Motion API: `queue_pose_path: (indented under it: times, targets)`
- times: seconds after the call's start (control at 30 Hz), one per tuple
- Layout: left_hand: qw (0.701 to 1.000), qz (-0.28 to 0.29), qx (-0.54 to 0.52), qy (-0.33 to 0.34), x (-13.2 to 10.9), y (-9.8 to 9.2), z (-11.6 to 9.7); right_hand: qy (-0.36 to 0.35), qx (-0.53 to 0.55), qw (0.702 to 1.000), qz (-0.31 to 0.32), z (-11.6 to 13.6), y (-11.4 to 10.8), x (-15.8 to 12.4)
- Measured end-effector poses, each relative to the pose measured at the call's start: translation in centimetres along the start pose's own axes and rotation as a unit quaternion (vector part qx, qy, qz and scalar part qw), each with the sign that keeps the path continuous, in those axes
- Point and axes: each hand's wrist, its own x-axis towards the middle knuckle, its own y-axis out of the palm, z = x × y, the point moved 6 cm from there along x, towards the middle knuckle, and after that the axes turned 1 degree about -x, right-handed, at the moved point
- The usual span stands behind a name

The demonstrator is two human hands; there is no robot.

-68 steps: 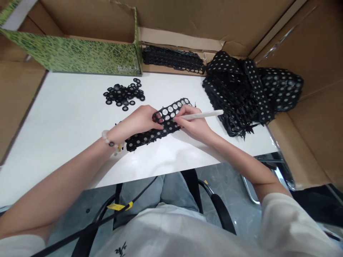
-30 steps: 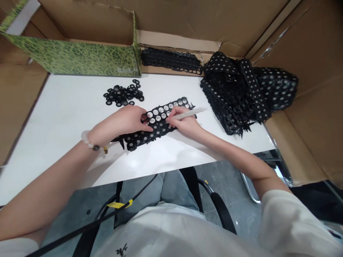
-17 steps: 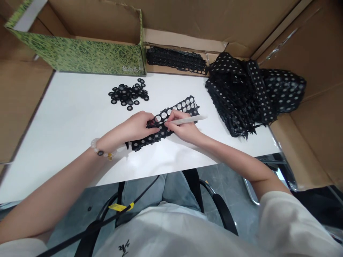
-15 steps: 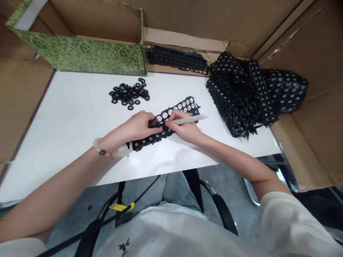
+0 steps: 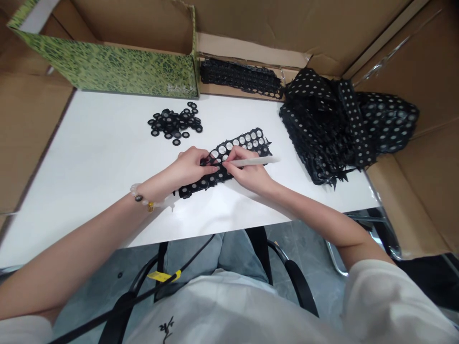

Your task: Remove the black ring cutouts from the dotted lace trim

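A black rubber sheet (image 5: pixel 244 140) with rows of round holes and rings lies slanted on the white table (image 5: pixel 107 143). My left hand (image 5: pixel 191 165) grips its left part, thumb along the top and fingers at the far edge. In my right hand (image 5: pixel 247 169) is a white pen-like tool (image 5: pixel 256 161), pinched like a pencil, its tip close to my left thumb on the sheet. Open holes show along the far rows; pale-centred rings fill the near row. What lies under my left fingers is hidden. A pile of loose black rings (image 5: pixel 172 122) sits beyond my left hand.
A green patterned box (image 5: pixel 118 69) stands at the back left. Black perforated sheets (image 5: pixel 240 79) lie in a cardboard tray behind. A heap of black dotted sheets (image 5: pixel 319 134) is at the right. Cardboard walls (image 5: pixel 268 24) border the table. One small ring (image 5: pixel 120 275) lies on the floor.
The view has shifted slightly. Both hands keep their hold on the sheet and the white tool, with only small movement at the fingers.
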Motion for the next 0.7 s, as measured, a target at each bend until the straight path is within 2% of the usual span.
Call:
queue_pose_path:
  times: [0.2,0.33,0.47,0.6,0.7]
  targets:
    - [0.999,0.007,-0.035,0.018,-0.2,0.0,-0.4,0.003,-0.029,1.000,-0.011,0.1,0.3,-0.1]
    - [0.998,0.019,0.056,0.038,-0.5,-1.0,-1.2,0.005,-0.020,1.000,0.004,0.1,0.1,0.0]
    - [0.991,0.033,0.129,0.004,-0.7,-2.1,-0.9,-0.002,-0.002,1.000,0.007,0.2,-0.3,0.0]
    - [0.996,0.045,0.082,-0.013,-0.4,-1.8,-0.4,-0.006,0.052,0.998,0.022,0.4,-0.2,-0.3]
    - [0.998,0.041,0.045,-0.006,-0.3,-1.2,-0.5,-0.015,0.047,0.998,0.033,0.4,0.2,-0.3]
